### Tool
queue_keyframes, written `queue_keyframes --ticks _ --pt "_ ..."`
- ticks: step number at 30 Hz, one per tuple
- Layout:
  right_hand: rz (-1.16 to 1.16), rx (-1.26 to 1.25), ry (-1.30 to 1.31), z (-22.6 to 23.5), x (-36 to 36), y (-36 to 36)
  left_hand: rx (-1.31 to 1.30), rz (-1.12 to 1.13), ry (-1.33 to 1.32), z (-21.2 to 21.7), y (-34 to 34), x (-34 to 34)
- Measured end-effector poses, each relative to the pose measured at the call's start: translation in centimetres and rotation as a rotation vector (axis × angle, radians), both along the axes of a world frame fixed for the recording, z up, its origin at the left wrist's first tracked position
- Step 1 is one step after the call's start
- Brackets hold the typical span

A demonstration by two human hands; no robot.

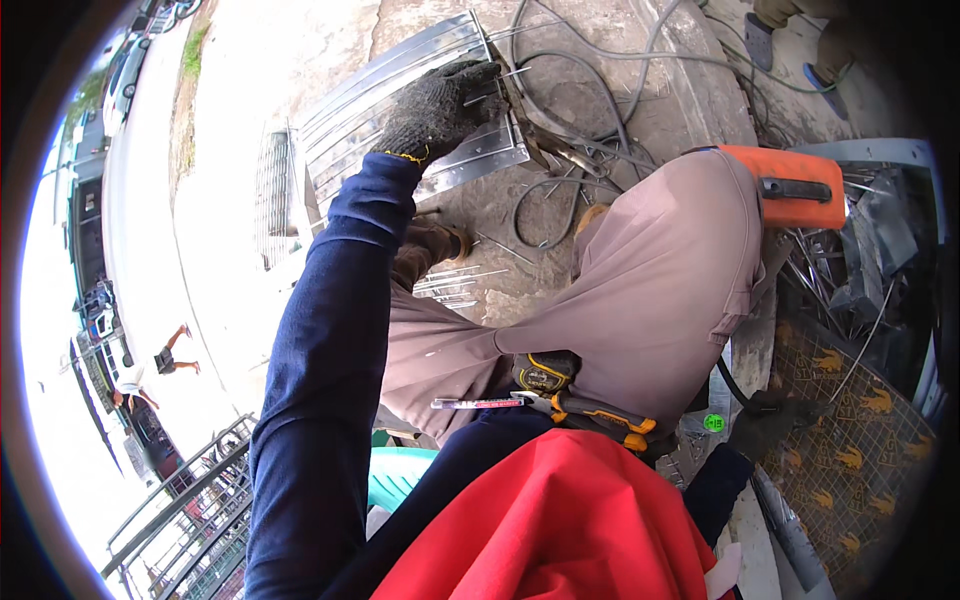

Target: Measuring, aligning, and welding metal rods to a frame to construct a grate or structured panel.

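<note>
My left hand (pixel 435 110), in a dark grey knit glove, reaches forward to a slatted shiny metal frame (pixel 400 110) standing on the ground. Its fingers curl at the frame's right edge, and a thin rod pokes out beside them. Low at the right, my right hand (pixel 765 428), in a dark glove, is closed around what looks like a welding electrode holder, mostly hidden in the shadow. A black cable (pixel 732 382) runs into that hand, and a thin welding rod (pixel 865 340) sticks out beyond it.
Cables (pixel 600 90) loop across the concrete beyond my knees. An orange case (pixel 800 187) stands by my right knee, near metal scraps (pixel 870 240) and a patterned sheet (pixel 850 430). Pliers (pixel 605 415) and a tape measure (pixel 546 372) lie at my waist. Another person's feet (pixel 760 42) show far right.
</note>
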State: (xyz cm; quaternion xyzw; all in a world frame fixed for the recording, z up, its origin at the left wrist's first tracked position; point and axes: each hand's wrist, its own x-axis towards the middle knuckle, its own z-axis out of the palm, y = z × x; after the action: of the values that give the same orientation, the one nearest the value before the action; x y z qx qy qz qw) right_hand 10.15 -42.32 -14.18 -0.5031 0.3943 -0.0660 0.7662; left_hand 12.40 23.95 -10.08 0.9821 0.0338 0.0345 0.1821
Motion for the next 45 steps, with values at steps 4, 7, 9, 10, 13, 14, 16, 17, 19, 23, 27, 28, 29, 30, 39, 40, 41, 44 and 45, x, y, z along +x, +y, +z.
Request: queue_keyframes --ticks 4,7,9,10,13,14,16,17,19,23,27,28,29,30,39,40,41,44,45 --pt "0.326 -0.08 -0.164 6.3 2.8 6.0 -0.03 0.014 0.036 0.0 0.0 0.2" --pt "0.412 -0.387 -0.149 8.5 4.4 11.0 -0.037 0.034 0.054 0.4 -0.3 0.3" --pt "0.519 -0.408 -0.055 9.4 5.1 12.7 -0.041 0.049 0.072 0.6 -0.5 0.3" --pt "0.702 -0.43 -0.011 9.6 5.4 13.0 -0.041 0.055 0.087 0.8 -0.5 0.3" --pt "0.769 -0.677 -0.11 7.6 6.6 13.9 -0.062 0.056 0.105 0.9 -0.6 0.3" --pt "0.812 -0.637 -0.127 6.7 6.8 13.9 -0.085 0.047 0.093 0.9 -0.7 0.3" --pt "0.825 -0.542 -0.034 4.6 7.7 14.1 -0.063 0.044 0.105 1.0 -0.6 0.4" --pt "0.846 -0.492 -0.112 3.3 8.0 14.4 -0.045 0.032 0.105 1.0 -0.6 0.5" --pt "0.908 -0.473 -0.095 1.2 8.8 14.8 -0.048 0.031 0.11 1.1 -0.6 0.5" --pt "1.111 -0.836 -0.291 -2.4 9.5 15.1 -0.062 0.046 0.14 1.5 -0.9 0.6" --pt "1.223 -1.051 -0.546 -6.7 9.3 14.4 -0.044 0.063 0.154 1.8 -1.2 0.6" --pt "1.339 -0.865 -0.391 -7.8 9.3 14.1 -0.049 0.056 0.152 1.8 -1.2 0.7" --pt "1.34 -0.759 -0.377 -8.5 9.6 13.7 -0.054 0.054 0.154 1.8 -1.2 0.7" --pt "1.312 -0.67 -0.411 -9.3 10.0 13.7 -0.055 0.046 0.148 1.8 -1.2 0.8" --pt "1.294 -0.525 -0.583 -7.1 13.6 17.7 -0.052 0.078 0.155 1.6 -1.1 0.6" --pt "1.284 -0.686 -0.56 -6.3 13.7 18.2 -0.05 0.065 0.145 1.5 -1.1 0.6" --pt "1.29 -0.694 -0.652 -5.7 13.9 18.5 -0.051 0.06 0.143 1.5 -1.0 0.7" --pt "1.287 -0.896 -0.827 -4.1 14.2 19.4 -0.024 0.055 0.126 1.3 -0.9 0.5" --pt "1.292 -0.942 -0.79 -3.6 14.0 19.3 -0.026 0.057 0.124 1.3 -0.9 0.5"
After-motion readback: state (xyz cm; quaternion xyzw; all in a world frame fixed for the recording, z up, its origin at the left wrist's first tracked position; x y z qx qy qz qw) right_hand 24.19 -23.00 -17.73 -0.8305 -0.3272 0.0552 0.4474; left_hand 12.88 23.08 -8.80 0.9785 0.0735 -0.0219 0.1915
